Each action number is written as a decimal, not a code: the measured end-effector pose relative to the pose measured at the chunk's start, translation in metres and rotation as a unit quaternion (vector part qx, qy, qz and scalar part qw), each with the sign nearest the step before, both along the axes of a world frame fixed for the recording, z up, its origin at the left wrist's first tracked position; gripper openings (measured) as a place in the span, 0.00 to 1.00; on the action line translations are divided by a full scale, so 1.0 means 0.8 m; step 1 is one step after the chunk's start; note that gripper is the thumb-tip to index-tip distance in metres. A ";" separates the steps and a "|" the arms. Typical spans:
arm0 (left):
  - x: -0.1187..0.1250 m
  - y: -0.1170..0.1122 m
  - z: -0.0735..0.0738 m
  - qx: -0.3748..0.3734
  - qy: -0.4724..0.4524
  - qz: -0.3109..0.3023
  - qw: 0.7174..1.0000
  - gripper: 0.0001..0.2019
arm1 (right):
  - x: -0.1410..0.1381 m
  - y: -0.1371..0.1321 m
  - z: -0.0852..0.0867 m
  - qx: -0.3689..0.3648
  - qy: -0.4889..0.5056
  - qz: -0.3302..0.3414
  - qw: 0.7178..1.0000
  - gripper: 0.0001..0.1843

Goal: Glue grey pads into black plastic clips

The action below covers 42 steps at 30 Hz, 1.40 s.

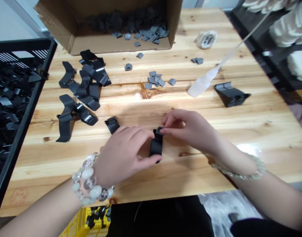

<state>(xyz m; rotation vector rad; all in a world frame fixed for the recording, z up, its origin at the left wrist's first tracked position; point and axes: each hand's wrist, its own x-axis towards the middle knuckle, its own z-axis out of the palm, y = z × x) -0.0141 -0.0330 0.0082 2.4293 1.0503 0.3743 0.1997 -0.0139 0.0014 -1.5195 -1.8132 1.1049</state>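
Observation:
A curved black plastic piece is held near the table's front by my left hand, thumb at its near end and index finger at its far end. My right hand pinches a small grey pad against the far end of that piece. Another black piece lies just beyond my left knuckles, partly hidden by the hand. Several similar black pieces are heaped at the left of the table. A loose group of grey pads lies beyond my hands.
A cardboard box of grey pads stands at the back. Left is a black crate full of black parts. A white long-nozzled bottle, a tape roll and stacked black pieces lie right. Below the front edge sits a yellow basket.

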 end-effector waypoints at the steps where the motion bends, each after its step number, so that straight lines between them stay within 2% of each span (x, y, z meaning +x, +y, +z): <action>1: 0.000 0.000 0.000 0.019 0.024 -0.022 0.999 0.20 | 0.000 0.001 -0.002 -0.015 0.006 -0.003 1.000 0.09; 4: 0.000 0.000 -0.002 0.038 0.063 -0.059 0.996 0.24 | 0.000 0.002 -0.005 -0.029 0.012 0.007 0.999 0.09; 10: -0.003 0.004 -0.004 0.094 0.084 -0.119 0.985 0.15 | -0.002 0.003 -0.005 -0.011 -0.001 0.016 1.000 0.06; 19: -0.002 -0.004 0.000 0.178 0.100 -0.151 0.967 0.13 | -0.003 0.003 -0.009 0.024 -0.004 0.021 0.999 0.08; 34: 0.002 -0.007 0.002 0.191 0.109 -0.169 0.961 0.11 | -0.006 0.001 -0.009 0.042 -0.008 0.031 0.999 0.07; 42: 0.000 -0.009 0.001 0.190 0.100 -0.168 0.962 0.09 | -0.004 0.004 -0.009 0.036 0.008 0.035 0.999 0.10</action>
